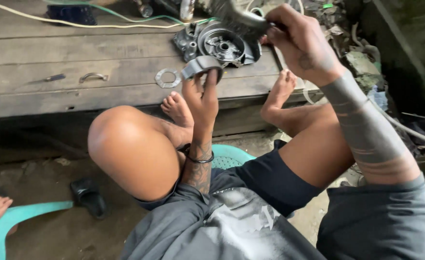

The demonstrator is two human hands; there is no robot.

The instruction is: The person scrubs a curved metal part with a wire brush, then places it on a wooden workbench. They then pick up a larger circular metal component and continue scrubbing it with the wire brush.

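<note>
Wooden planks make a big low workbench (77, 62) that fills the top of the view, and the person sits in front of it on a green plastic stool (231, 155) with bare knees up and bare feet resting against the bench edge. On the planks sits a grey metal engine cover (219, 45), round in the middle, with a thin flat gasket ring (167, 78) lying just beside it to the left. Farther left lie a small curved metal handle (93, 76) and a little dark screwdriver-like tool (54, 77), and a pale cord (77, 23) runs across the back. The left hand (202, 98) reaches up from between the knees and pinches a curved grey metal piece (200, 65) between thumb and fingers, holding it just in front of the engine cover. The right hand (301, 43) is higher and to the right, with its fingers curled tight around the handle of a dark brush (236, 17) — the brush points left, so its bristle end hangs above the cover and the curved piece. The right hand is nearer the camera; the left is nearer the piece. The brush end is blurry and cut off at the top, so its shape is hard to make out — and a black sandal (90, 196) lies on the dirt floor.
</note>
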